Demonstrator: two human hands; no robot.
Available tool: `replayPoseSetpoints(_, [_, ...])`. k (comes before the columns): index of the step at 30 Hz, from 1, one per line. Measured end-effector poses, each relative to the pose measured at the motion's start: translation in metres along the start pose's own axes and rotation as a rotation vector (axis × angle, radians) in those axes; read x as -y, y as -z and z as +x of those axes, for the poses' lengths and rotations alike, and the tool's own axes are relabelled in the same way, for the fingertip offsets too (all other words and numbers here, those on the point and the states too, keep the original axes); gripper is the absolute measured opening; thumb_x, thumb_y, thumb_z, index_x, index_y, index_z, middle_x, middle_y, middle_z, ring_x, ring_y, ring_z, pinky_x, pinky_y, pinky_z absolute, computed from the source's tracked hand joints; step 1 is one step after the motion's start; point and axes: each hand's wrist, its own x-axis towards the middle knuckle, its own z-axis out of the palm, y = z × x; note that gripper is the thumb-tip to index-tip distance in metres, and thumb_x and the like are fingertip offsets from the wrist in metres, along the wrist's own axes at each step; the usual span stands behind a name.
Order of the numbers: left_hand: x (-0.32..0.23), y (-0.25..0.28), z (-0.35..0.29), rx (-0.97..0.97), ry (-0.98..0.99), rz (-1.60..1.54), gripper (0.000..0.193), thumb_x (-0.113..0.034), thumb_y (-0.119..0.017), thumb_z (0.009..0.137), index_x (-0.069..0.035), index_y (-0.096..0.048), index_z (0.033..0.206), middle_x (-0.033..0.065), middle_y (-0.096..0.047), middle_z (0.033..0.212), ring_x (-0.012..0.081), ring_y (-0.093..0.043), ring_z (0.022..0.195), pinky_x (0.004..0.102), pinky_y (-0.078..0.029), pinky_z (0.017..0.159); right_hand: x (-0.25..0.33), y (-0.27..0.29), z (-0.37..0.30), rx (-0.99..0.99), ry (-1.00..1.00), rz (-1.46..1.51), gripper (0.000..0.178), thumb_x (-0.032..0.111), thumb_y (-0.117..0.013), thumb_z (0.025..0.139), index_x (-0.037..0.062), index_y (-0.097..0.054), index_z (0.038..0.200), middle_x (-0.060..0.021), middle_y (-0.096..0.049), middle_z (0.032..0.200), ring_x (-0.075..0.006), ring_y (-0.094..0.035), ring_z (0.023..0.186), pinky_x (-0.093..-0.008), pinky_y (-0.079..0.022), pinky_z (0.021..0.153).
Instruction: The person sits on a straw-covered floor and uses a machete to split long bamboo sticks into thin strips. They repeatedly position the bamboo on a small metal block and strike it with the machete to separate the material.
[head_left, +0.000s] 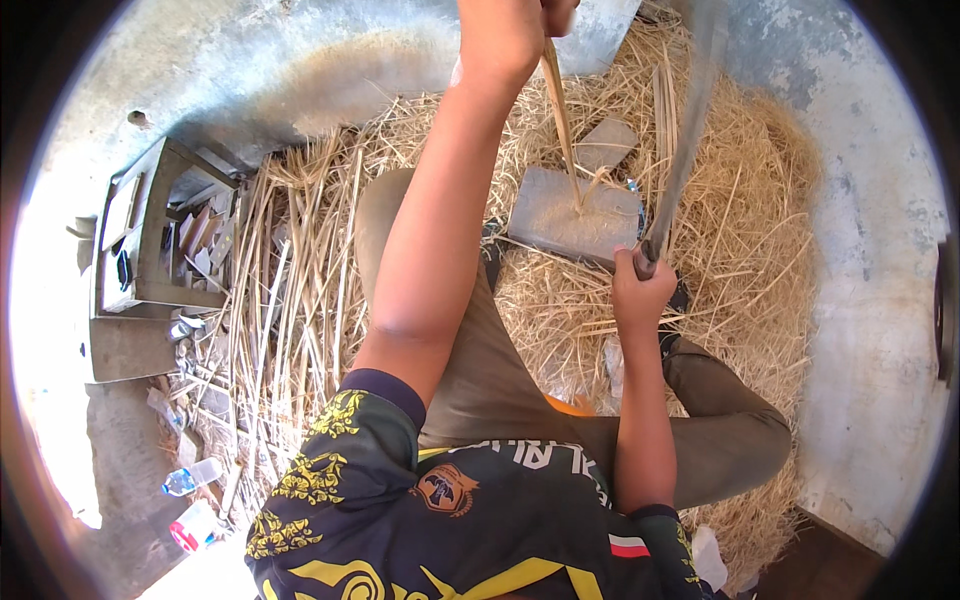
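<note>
1. A pale cane strip [560,110] stands nearly upright, its lower end resting on a grey wooden block [575,215] that lies on the straw in front of the person's knees.
2. The left hand [510,30] grips the strip's upper end at the top edge of the view, fingers wrapped around it.
3. The right hand [640,290] holds a long blade [690,120] by its handle, fingers closed tight; the blade rises to the right of the strip and looks blurred.
4. Loose straw [740,230] covers the floor around the block.
5. A wooden crate [150,240] sits well apart on the left, with plastic bottles [190,478] lower down.
</note>
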Motion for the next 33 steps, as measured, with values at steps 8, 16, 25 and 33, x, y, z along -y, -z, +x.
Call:
replayPoseSetpoints(8, [-0.014,-0.009,-0.012,-0.026,0.007,0.039,0.068,-0.080,-0.035,0.094,-0.021,-0.026,0.061,-0.0069,-0.024,0.051,0.0074,-0.019,0.042,0.0259,-0.017,0.039,-0.218,0.007,-0.075,0.217,-0.796,-0.432,0.030,0.022,-0.071,0.081,-0.0046,-0.061,0.070,-0.0138,-0.060,0.059,-0.0226,-0.059,0.049,-0.0396,-0.046,0.047])
replayPoseSetpoints(16, [0.000,0.002,0.001,-0.064,0.027,-0.061,0.067,-0.078,-0.038,0.095,-0.020,-0.026,0.062,-0.0068,-0.022,0.052,0.0080,-0.017,0.043,0.0267,-0.017,0.040,-0.203,0.004,-0.058,0.202,-0.637,-0.368,0.032,0.025,-0.071,0.079,-0.0034,-0.062,0.068,-0.0124,-0.061,0.060,-0.0250,-0.061,0.056,-0.0441,-0.048,0.058])
replayPoseSetpoints(25, [0.003,0.003,-0.002,-0.268,-0.144,0.113,0.058,-0.063,-0.042,0.103,-0.018,-0.034,0.066,-0.0056,-0.029,0.053,0.0070,-0.028,0.041,0.0262,-0.024,0.038,-0.095,-0.013,-0.011,-0.044,-0.341,0.012,0.036,0.027,-0.071,0.082,-0.0025,-0.057,0.066,-0.0089,-0.057,0.059,-0.0170,-0.051,0.057,-0.0386,-0.044,0.059])
replayPoseSetpoints(33, [0.000,-0.015,-0.006,-0.274,-0.113,0.170,0.058,-0.059,-0.043,0.104,-0.016,-0.038,0.067,-0.0053,-0.032,0.054,0.0062,-0.032,0.043,0.0253,-0.027,0.038,-0.151,-0.019,-0.050,0.190,-0.526,-0.600,0.037,0.031,-0.066,0.081,-0.0061,-0.070,0.081,-0.0270,-0.069,0.076,-0.0428,-0.068,0.074,-0.0513,-0.052,0.073])
